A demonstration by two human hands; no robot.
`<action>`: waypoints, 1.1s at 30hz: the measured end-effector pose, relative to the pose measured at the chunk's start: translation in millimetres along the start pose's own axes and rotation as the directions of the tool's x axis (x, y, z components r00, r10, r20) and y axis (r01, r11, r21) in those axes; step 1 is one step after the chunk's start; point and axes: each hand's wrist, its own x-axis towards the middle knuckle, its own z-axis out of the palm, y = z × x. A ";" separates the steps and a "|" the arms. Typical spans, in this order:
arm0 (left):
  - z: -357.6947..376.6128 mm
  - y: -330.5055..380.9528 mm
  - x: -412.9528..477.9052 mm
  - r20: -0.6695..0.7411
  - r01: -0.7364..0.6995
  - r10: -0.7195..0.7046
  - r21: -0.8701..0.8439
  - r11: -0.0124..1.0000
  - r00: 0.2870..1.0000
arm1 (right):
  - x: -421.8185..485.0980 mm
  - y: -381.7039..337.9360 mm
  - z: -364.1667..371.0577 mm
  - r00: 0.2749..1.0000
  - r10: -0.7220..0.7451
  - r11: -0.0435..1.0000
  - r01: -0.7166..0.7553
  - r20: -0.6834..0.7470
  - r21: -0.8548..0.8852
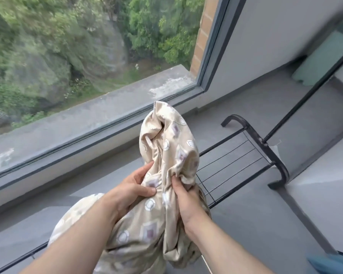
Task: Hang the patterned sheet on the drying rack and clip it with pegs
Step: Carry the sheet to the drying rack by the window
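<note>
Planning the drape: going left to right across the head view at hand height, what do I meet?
From the left: left hand → right hand → drying rack's thin rails → curved end bar. The patterned sheet spans both hands, so it is left out.

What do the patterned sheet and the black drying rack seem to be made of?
The beige patterned sheet looks like thin woven fabric, perhaps cotton, with a slight sheen; it crumples into soft folds. The black drying rack seems to be painted metal tube with thin wire lines; its corners are smooth, rigid bends.
</note>
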 end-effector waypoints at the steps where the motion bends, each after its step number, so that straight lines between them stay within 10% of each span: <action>1: -9.8 -7.0 6.2 -0.034 0.016 -0.016 0.006 1.000 0.999 | 8.5 8.7 1.9 0.999 0.021 1.000 -0.021 0.031 0.008; 10: -31.8 -42.2 0.4 -0.533 0.214 -0.030 0.287 0.934 0.846 | 25.1 24.5 1.8 0.996 0.007 0.955 -0.033 -0.088 -0.296; 14: -8.2 -36.6 -13.6 -0.531 0.306 0.424 0.815 0.492 0.734 | 17.7 13.3 -14.4 0.995 -0.065 0.943 0.035 -0.081 -0.329; 15: 8.9 -31.1 -19.8 -0.452 0.172 0.464 0.831 0.529 0.762 | 11.8 8.5 -18.3 0.995 -0.077 0.943 0.052 -0.065 -0.329; 19: 82.2 -20.1 -38.4 -0.063 -0.177 0.261 0.585 0.791 0.963 | -13.6 -6.2 -24.7 0.995 -0.057 0.991 0.067 0.083 -0.118; 23: 84.8 -17.6 -45.4 -0.214 -0.093 0.094 0.011 0.996 0.972 | -33.6 -25.4 -36.3 0.939 0.038 0.912 -0.172 0.342 0.371; 27: 98.7 -10.9 -50.7 -0.253 -0.005 -0.131 -0.475 0.880 0.959 | -31.5 -31.5 -40.4 0.953 -0.082 0.982 0.029 0.291 0.184; 33: 119.0 -2.5 -61.7 -0.254 -0.067 -0.081 -0.523 0.850 0.964 | -38.0 -47.7 -51.1 0.965 -0.048 0.946 -0.039 0.257 0.323</action>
